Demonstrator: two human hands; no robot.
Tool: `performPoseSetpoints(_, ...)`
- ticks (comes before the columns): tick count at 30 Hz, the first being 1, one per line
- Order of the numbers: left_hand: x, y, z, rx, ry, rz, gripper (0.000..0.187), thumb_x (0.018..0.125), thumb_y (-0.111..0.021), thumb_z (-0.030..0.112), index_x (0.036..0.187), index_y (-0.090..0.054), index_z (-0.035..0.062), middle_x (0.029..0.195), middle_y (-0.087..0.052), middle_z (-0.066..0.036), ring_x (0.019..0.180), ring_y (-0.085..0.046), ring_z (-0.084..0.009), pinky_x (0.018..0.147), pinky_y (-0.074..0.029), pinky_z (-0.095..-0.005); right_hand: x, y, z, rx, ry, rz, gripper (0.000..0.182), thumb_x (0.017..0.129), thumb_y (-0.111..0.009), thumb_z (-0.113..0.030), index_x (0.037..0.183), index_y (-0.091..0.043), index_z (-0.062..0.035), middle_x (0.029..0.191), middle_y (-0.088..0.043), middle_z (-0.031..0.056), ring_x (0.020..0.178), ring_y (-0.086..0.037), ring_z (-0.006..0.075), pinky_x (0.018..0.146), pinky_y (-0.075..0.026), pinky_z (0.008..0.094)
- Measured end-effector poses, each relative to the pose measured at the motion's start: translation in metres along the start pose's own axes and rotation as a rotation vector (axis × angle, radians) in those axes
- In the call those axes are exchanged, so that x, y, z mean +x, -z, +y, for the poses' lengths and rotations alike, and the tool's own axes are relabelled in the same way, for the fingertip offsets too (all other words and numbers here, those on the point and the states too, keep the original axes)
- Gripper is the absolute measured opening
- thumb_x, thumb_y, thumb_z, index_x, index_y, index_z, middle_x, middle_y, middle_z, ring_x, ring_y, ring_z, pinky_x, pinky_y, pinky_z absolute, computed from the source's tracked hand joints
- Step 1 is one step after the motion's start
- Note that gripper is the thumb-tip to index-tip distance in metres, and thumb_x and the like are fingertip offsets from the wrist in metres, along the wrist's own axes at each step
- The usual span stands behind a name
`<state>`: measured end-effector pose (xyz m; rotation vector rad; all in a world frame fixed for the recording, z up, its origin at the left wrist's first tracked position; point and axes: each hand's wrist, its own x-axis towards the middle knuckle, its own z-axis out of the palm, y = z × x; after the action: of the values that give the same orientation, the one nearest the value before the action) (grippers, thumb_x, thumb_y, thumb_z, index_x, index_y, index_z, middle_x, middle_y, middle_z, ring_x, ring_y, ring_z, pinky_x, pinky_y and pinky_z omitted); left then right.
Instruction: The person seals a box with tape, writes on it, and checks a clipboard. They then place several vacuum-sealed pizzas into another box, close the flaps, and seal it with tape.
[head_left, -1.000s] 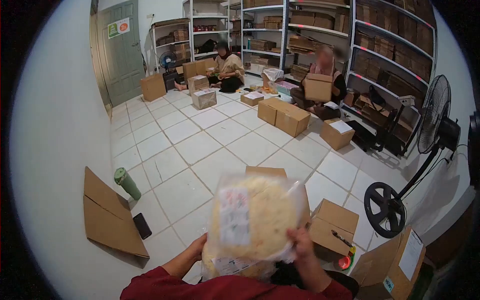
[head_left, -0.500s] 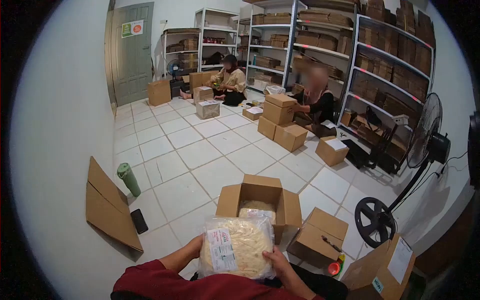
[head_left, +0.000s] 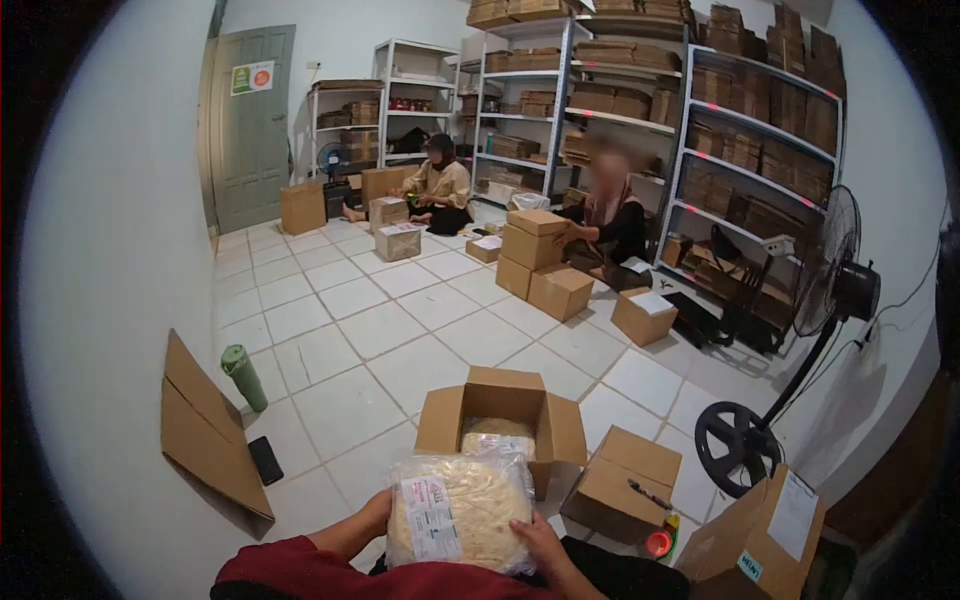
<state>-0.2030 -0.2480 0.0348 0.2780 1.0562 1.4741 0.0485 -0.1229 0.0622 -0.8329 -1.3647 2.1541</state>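
Observation:
A clear plastic pack (head_left: 485, 505) of pale yellowish contents, with a white printed label on its left part, is held in front of my lap. My left hand (head_left: 377, 512) grips its left edge, its fingers partly hidden behind the pack. On the lower right edge my right hand (head_left: 538, 541) holds on, thumb on top. Just beyond the pack stands an open cardboard box (head_left: 565, 430), flaps spread. Inside that box lies a similar labelled pack (head_left: 500, 438), partly covered from view by the held one.
To the right sit a closed box (head_left: 625, 470) with a dark pen-like item (head_left: 650, 493), a tape roll (head_left: 659, 543) and a carton (head_left: 755, 540). Left are a cardboard sheet (head_left: 205, 430), phone (head_left: 265, 461) and green bottle (head_left: 243, 376). A fan (head_left: 740, 445) and two seated people are farther off.
My view has tilted up a little and turned slightly right, so the room appears shifted left and the near boxes lower. Both hands keep hold of the pack.

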Motion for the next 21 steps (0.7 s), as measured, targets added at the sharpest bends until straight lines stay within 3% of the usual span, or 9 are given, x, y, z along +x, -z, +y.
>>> performPoseSetpoints(7, 0.001, 0.004, -0.004, -0.021, 0.011, -0.006, 0.034, 0.083, -0.040, 0.026, 0.103, -0.050, 0.0005, 0.097, -0.054, -0.013, 0.084, -0.055, -0.0229, 0.072, -0.047, -0.0351, -0.006, -0.006, -0.007, 0.113, -0.041, -0.004, 0.045, 0.073, -0.058, -0.016, 0.110, -0.038, 0.0005, 0.097, -0.052, 0.0105, 0.083, -0.052, 0.0184, 0.075, -0.042, 0.0298)
performPoseSetpoints(10, 0.004, 0.008, -0.007, -0.044, 0.004, -0.007, 0.033, 0.081, -0.046, 0.026, 0.104, -0.049, 0.0032, 0.095, -0.055, -0.013, 0.081, -0.055, -0.0223, 0.070, -0.047, -0.0355, -0.009, -0.007, -0.010, 0.167, -0.049, -0.021, 0.045, 0.074, -0.058, -0.014, 0.110, -0.037, 0.0007, 0.097, -0.052, 0.0104, 0.084, -0.052, 0.0181, 0.075, -0.042, 0.0294)
performPoseSetpoints(21, -0.004, 0.000, -0.002, -0.063, 0.010, 0.040, 0.035, 0.084, -0.037, 0.027, 0.109, -0.045, 0.0035, 0.102, -0.052, -0.013, 0.087, -0.053, -0.0251, 0.076, -0.044, -0.0387, -0.011, -0.010, -0.014, 0.151, -0.059, 0.012, 0.046, 0.073, -0.057, -0.015, 0.110, -0.035, 0.0019, 0.096, -0.052, 0.0126, 0.083, -0.054, 0.0200, 0.074, -0.044, 0.0307)
